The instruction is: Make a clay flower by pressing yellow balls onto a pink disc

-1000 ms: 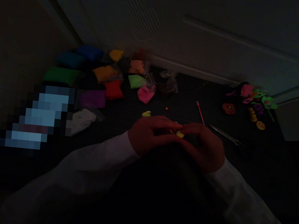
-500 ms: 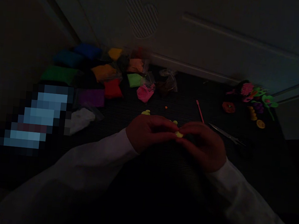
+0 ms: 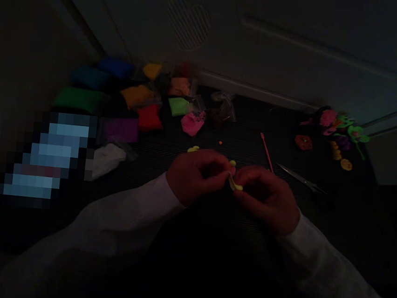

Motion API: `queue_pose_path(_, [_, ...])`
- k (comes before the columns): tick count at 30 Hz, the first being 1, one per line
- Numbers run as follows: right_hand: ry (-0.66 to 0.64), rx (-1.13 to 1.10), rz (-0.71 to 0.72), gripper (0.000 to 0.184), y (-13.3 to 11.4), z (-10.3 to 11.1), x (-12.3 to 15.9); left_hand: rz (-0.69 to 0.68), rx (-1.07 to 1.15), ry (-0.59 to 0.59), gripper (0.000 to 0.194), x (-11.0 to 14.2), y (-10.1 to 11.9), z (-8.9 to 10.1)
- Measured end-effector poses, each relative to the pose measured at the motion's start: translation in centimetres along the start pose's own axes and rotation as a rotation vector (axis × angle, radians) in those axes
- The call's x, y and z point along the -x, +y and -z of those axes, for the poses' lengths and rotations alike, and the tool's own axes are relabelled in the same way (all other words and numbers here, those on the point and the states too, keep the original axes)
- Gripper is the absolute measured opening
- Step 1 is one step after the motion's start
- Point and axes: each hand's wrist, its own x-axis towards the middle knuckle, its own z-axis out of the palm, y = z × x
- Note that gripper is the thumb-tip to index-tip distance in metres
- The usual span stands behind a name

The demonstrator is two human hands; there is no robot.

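Between my two hands is a small piece of yellow clay (image 3: 236, 186), thin and bent. My left hand (image 3: 199, 176) pinches its left end with thumb and forefinger. The fingers of my right hand (image 3: 269, 198) are closed on its right side. Just behind the fingertips lies another small yellow clay piece (image 3: 232, 163), with something pinkish below it, partly hidden. More yellow clay pieces (image 3: 193, 149) rest on the dark table beyond my left hand. A tiny orange ball (image 3: 220, 142) sits farther back.
Scissors (image 3: 303, 179) and a pink stick tool (image 3: 266, 152) lie to the right. Bags of coloured clay, including a purple one (image 3: 121, 129) and a pink lump (image 3: 193, 123), fill the back left. Clay flowers (image 3: 328, 119) stand back right. A blurred-out lit screen (image 3: 50, 153) is at left.
The yellow clay was pressed between touching fingertips; now my hands are slightly apart and it stretches between them, bent. My right hand has shifted a little nearer to me.
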Motion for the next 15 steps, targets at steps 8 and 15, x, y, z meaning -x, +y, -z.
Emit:
queue_pose_path(8, [-0.421, -0.193, -0.09, 0.017, -1.9, 1.2, 0.9, -0.006, -0.449, 0.328, 0.021, -1.2, -1.6, 3.1])
queue_pose_path(15, [0.01, -0.296, -0.138, 0.015, -1.3, 2.1, 0.3, -0.176, -0.953, 0.06, 0.024, -1.4, -3.0, 3.8])
